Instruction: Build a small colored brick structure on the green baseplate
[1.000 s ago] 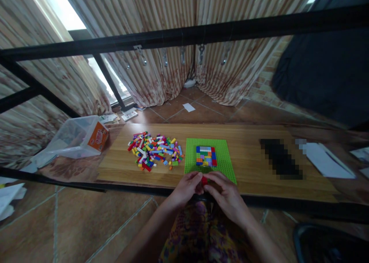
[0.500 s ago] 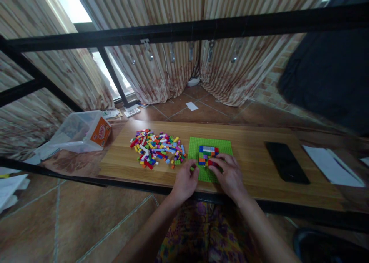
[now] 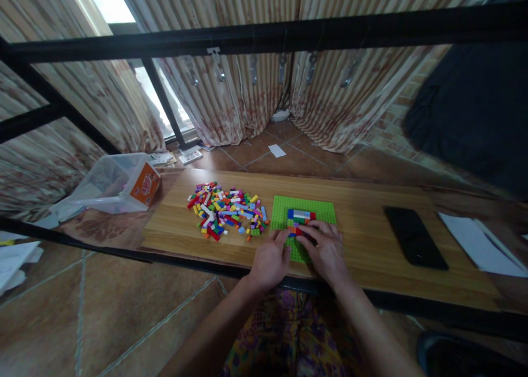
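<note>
A frame of coloured toy building bricks (image 3: 302,214) sits on a green studded baseplate (image 3: 278,203) on the wooden table. My right hand (image 3: 325,250) is over the near right part of the frame, its thumb and index finger closed on a red brick (image 3: 298,231) at the near edge. From the left, my left hand (image 3: 270,258) reaches over the baseplate, fingers curled and tips against the near left corner of the frame. Whatever is between the left fingertips is hidden. A pile of loose building bricks (image 3: 225,209) lies left of the baseplate.
A black phone-like slab (image 3: 414,236) lies to the right, beside white paper (image 3: 478,242). A clear plastic bin (image 3: 119,187) with an orange label stands at the left. A black metal rail (image 3: 256,38) crosses ahead, with curtains (image 3: 231,102) behind it.
My left hand has moved right, its fingertips coming up against the near left corner of the brick frame. My right hand stays at the red brick. The view has shifted slightly.
</note>
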`<state>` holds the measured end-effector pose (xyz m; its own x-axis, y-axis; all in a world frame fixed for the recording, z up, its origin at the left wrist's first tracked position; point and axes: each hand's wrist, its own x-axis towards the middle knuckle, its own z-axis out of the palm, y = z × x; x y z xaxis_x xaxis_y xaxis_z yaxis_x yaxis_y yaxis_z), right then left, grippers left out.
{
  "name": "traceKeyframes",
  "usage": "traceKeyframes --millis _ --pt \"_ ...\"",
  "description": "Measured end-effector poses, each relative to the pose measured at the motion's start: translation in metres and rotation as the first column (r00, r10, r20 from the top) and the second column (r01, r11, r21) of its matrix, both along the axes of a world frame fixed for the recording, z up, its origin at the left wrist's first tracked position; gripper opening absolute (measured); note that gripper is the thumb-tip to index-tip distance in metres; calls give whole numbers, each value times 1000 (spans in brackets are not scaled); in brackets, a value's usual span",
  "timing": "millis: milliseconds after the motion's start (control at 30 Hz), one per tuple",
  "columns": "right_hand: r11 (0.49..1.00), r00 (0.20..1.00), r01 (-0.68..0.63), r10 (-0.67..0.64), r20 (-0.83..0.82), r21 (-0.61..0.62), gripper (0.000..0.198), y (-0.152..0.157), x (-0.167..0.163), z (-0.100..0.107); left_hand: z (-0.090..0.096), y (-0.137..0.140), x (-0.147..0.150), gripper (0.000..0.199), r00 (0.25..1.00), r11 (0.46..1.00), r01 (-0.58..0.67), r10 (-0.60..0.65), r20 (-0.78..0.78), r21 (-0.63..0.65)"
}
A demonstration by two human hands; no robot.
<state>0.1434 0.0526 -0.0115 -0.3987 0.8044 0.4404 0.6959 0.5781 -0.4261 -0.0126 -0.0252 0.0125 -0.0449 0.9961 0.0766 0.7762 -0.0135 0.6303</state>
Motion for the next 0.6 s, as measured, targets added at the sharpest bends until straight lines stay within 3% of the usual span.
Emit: traceKeyframes --millis 233,433,600 --pt "1000 1000 -8 8 -11 16 25 0 0 -1 10 4 9 60 922 983 87 -140 -360 -159" --pt "999 1000 15 -14 -15 31 24 -2 -1 -4 20 7 18 54 876 967 38 -153 -457 -250" --pt "996 999 34 -34 -3 79 24 -9 1 -8 21 7 21 49 851 971 21 -143 -505 -239"
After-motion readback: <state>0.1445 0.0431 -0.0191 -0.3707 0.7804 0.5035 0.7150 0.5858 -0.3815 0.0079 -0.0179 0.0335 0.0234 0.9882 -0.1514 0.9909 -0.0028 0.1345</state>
